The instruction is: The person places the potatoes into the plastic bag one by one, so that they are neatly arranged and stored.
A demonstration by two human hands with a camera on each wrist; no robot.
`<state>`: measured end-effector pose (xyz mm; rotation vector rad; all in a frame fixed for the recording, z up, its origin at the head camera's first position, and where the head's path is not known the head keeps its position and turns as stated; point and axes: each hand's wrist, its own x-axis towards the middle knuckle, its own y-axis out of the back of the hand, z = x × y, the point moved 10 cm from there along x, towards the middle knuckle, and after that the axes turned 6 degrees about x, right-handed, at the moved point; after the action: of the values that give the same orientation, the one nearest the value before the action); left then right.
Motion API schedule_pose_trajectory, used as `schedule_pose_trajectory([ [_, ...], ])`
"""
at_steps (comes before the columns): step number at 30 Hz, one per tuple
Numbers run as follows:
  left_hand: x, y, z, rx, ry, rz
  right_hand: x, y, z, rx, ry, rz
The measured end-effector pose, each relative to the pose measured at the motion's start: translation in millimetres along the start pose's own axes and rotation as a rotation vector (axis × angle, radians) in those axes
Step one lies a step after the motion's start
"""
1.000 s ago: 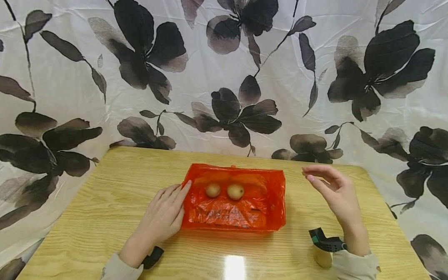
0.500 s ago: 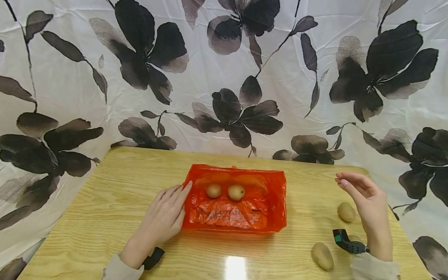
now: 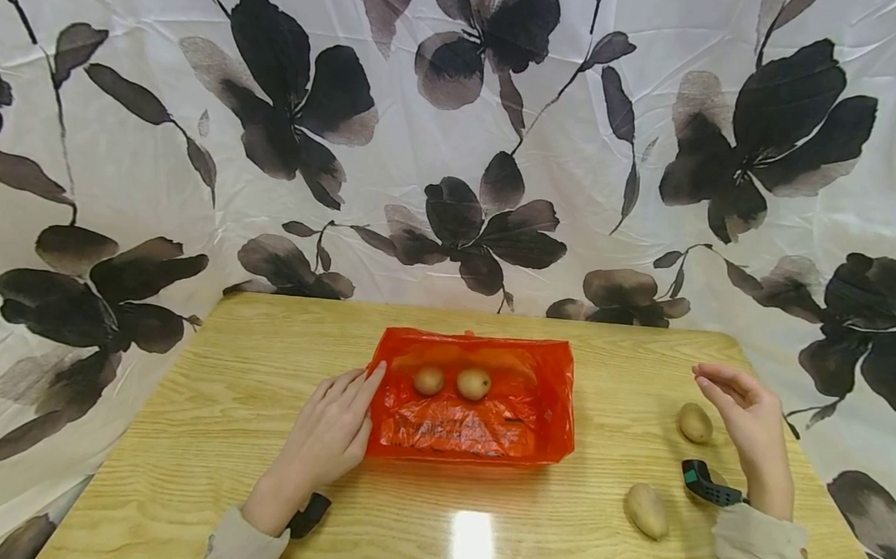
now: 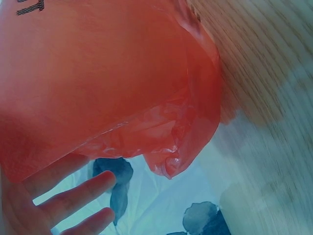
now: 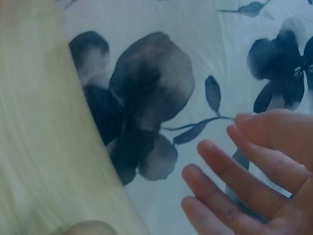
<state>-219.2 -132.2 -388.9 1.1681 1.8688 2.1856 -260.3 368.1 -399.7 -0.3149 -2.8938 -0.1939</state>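
Note:
A red plastic bag (image 3: 555, 401) stands with its mouth open on the wooden table, and two potatoes (image 3: 474, 384) lie inside. My left hand (image 3: 329, 424) rests against the bag's left side, index fingertip at the rim. In the left wrist view, straight fingers (image 4: 80, 193) show below the red plastic; the thumb is hidden. My right hand (image 3: 749, 430) hovers at the table's right side, fingers loosely bent and holding nothing. One potato (image 3: 694, 423) lies just left of it, another potato (image 3: 646, 511) nearer the front. A third potato (image 3: 719, 481) is partly hidden behind the wrist camera.
The wooden table (image 3: 225, 386) ends at the back against a white cloth (image 3: 394, 144) printed with dark flowers. Black wrist cameras (image 3: 705, 484) sit on both wrists. Light reflects off the table's front.
My right hand has moved right and slightly toward the front, away from the bag, uncovering potatoes on the right. The left hand and the bag stay where they were.

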Motion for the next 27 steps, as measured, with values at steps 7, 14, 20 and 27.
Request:
schedule_pose_trajectory([
  [7, 0.0, 0.1, 0.5, 0.004, 0.000, 0.003, -0.7, 10, 21, -0.291, -0.052, -0.057],
  [14, 0.4, 0.3, 0.8, 0.008, 0.001, -0.004, -5.0, 7, 48, -0.417, -0.206, -0.189],
  [20, 0.5, 1.2, 1.0, 0.011, 0.002, -0.003, -9.7, 4, 59, -0.417, -0.266, -0.283],
  [27, -0.6, 0.6, 0.9, 0.018, -0.002, -0.001, -12.2, -2, 65, -0.442, -0.257, -0.340],
])
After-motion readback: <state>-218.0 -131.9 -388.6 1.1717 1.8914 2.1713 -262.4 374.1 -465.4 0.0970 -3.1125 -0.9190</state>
